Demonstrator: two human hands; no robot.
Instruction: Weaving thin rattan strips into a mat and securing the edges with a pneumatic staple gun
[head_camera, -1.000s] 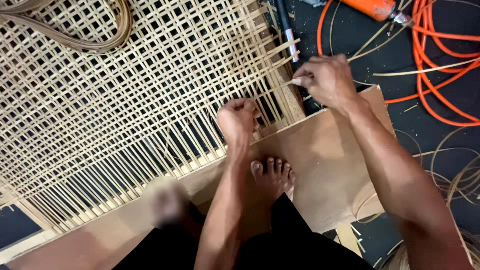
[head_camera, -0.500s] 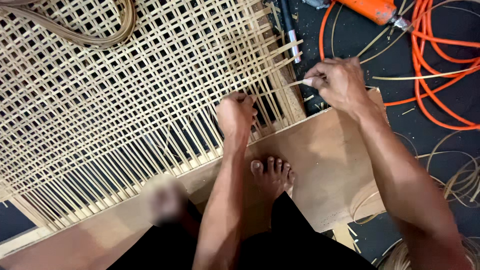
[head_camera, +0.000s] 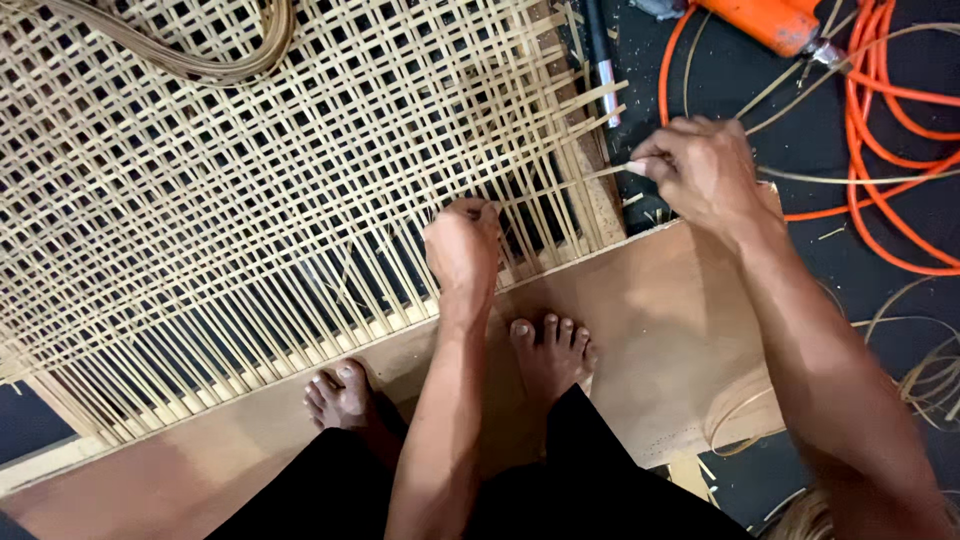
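The right hand (head_camera: 700, 170) is pinched shut on the free end of a thin cane strand (head_camera: 590, 178), thumb and fingertips squeezed together, wrist bent and the forearm stretched out from the lower right, probably so the strand gets kept taut while it runs leftward into the weave. The left hand (head_camera: 462, 245) is curled into a loose fist right on the woven cane panel (head_camera: 250, 180), knuckles up, fingers tucked down among the upright strands near where that strand enters; whether something is actually gripped in there can't be told, but it looks like the weave is being pinned or guided at that spot. The panel is laid flat over a wooden frame (head_camera: 640, 330), with two bare feet (head_camera: 548, 345) planted on the board at its near edge, likely to keep it from sliding. Further out on the dark floor, an orange hose (head_camera: 890, 150) is coiled at the upper right, and loose cane offcuts (head_camera: 930, 370) are scattered around.
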